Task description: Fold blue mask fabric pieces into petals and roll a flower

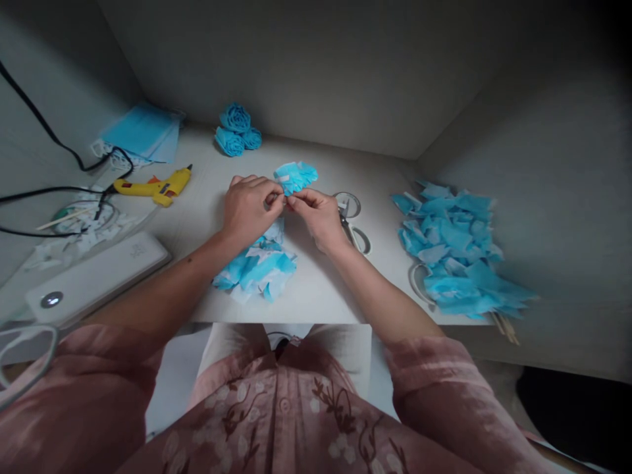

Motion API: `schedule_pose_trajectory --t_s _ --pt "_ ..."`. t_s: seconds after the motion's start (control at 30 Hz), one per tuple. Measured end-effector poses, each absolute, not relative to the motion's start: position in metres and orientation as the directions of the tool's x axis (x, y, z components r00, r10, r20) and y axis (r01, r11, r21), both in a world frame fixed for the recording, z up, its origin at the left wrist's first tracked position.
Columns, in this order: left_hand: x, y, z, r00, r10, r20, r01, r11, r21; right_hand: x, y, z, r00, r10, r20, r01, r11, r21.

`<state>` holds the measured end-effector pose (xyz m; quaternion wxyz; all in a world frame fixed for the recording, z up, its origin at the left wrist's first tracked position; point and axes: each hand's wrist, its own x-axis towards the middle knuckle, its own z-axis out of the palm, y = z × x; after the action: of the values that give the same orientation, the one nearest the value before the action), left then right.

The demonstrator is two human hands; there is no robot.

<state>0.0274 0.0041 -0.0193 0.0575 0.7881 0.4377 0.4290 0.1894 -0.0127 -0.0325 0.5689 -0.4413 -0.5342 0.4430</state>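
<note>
Over the middle of the white tabletop, my left hand and my right hand meet with fingertips pinched together at the base of a light blue fabric flower. Its ruffled petals spread above my fingers, facing away from me. What lies right between the fingertips is hidden. Just below my left hand is a loose pile of cut blue and white fabric pieces. Scissors with pale handles lie beside my right wrist, partly covered by it.
Three rolled blue flowers stand at the back. A yellow glue gun, a stack of blue face masks, white scraps and a white power bank are at left. Right lie a large blue fabric heap, a tape roll and thin sticks.
</note>
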Motion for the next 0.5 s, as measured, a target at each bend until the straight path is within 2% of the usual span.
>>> schedule_pose_trajectory --t_s 0.3,0.5 --pt "0.0267 0.0047 -0.0212 0.280 0.741 0.611 0.614 -0.627 0.479 0.1909 -0.0127 -0.0343 0.027 0.965 0.261 0.094 0.258 -0.962" --pt "0.0283 0.0093 -0.0240 0.226 0.773 0.592 0.519 -0.610 0.599 0.1903 -0.0129 -0.0328 0.025 0.966 0.257 0.050 0.255 -0.966"
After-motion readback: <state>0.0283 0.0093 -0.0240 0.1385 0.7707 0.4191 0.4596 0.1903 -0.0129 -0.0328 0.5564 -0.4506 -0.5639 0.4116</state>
